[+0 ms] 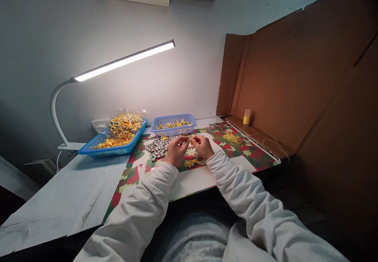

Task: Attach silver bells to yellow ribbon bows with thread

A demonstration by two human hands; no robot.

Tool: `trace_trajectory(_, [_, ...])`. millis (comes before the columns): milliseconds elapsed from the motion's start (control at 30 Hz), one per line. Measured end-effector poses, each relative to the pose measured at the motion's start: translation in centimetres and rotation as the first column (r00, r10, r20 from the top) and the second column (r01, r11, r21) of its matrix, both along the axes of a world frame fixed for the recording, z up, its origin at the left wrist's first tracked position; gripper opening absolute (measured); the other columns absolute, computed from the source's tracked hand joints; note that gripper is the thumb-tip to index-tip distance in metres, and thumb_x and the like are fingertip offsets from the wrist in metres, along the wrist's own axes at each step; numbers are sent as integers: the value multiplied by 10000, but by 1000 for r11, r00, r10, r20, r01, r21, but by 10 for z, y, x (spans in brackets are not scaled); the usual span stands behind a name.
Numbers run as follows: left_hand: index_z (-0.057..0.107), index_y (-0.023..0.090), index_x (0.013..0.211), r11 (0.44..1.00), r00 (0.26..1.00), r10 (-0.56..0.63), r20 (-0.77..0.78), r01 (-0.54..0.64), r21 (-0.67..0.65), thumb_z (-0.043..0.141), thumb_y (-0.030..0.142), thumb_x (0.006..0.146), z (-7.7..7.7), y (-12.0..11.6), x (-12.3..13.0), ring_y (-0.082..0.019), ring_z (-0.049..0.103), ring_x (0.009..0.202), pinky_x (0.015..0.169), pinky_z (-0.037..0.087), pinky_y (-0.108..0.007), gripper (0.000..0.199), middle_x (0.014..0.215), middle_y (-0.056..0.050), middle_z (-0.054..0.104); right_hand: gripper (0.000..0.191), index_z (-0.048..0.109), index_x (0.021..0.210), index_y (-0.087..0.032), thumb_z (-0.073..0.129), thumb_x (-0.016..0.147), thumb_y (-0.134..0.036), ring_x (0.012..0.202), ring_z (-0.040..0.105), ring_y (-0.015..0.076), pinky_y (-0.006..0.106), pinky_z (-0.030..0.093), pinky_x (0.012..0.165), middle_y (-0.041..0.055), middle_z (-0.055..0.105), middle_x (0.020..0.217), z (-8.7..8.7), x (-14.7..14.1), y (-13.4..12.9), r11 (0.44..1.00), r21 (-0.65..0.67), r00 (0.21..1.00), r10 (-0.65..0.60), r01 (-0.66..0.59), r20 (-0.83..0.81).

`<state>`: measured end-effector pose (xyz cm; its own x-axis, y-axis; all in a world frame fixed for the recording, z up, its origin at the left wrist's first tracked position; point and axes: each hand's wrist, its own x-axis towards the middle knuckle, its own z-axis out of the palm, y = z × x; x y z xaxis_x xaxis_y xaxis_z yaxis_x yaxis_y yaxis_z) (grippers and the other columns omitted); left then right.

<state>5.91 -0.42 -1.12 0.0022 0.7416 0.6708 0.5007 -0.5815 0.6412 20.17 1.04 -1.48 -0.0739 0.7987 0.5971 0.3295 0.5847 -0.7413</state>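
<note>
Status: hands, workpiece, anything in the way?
Left hand and right hand pinching, fingertips close together. Small item between them, too tiny to identify. Silver beads close by left hand, not visibly blocking.

A lamp (124, 62) (slim, bent-necked) lights the pale wall (191, 73); brown cardboard (283, 69) stands tall at the right.
</note>
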Motion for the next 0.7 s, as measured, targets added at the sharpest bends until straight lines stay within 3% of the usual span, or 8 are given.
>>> trace_trajectory(233, [698,206,853,999,998,47,-32,-47,1,622,292,768,-1,0,0,-145,563,617,626,455,-277,142,794,-32,728,173,609,686,-182,497,774,-280,556,519,136,245,418,540,12,615,607,0,0,0,999,19,999,-40,40,-27])
trace_trajectory(500, [723,197,760,998,998,57,-23,-57,-2,626,334,780,-4,2,-1,-148,565,586,600,454,-273,169,708,-34,721,212,640,707,-177,495,801,-300,598,544,150,266,434,599,32,636,644,0,0,-1,988,126,996,-91,89,14])
trace_trajectory(700, [732,213,828,998,999,34,20,-35,48,647,356,770,-3,1,-1,-154,605,640,622,477,-277,176,796,-39,741,214,661,728,-183,505,810,-304,621,562,160,275,449,622,40,658,673,0,-1,-2,986,139,996,-95,93,7])
